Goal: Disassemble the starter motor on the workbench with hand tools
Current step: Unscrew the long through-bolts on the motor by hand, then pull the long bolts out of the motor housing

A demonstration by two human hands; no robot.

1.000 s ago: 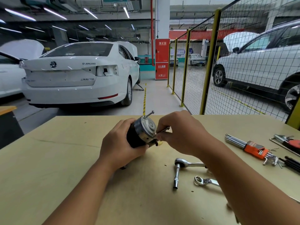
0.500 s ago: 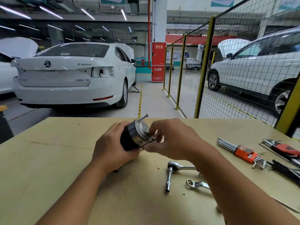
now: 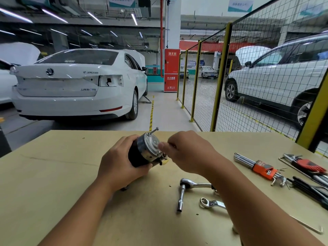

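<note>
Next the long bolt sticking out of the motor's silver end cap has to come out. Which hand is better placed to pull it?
Probably the right hand: its fingers sit at the silver end cap near the protruding bolt, while the left hand grips the black cylindrical starter motor.

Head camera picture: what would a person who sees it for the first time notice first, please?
First the starter motor, held just above the workbench at the middle: the left hand grips its black body, and the right hand has its fingers at the silver end cap, where a long bolt sticks out. Next, the ratchet wrench lying below the right hand, and the white car behind the bench.
</note>
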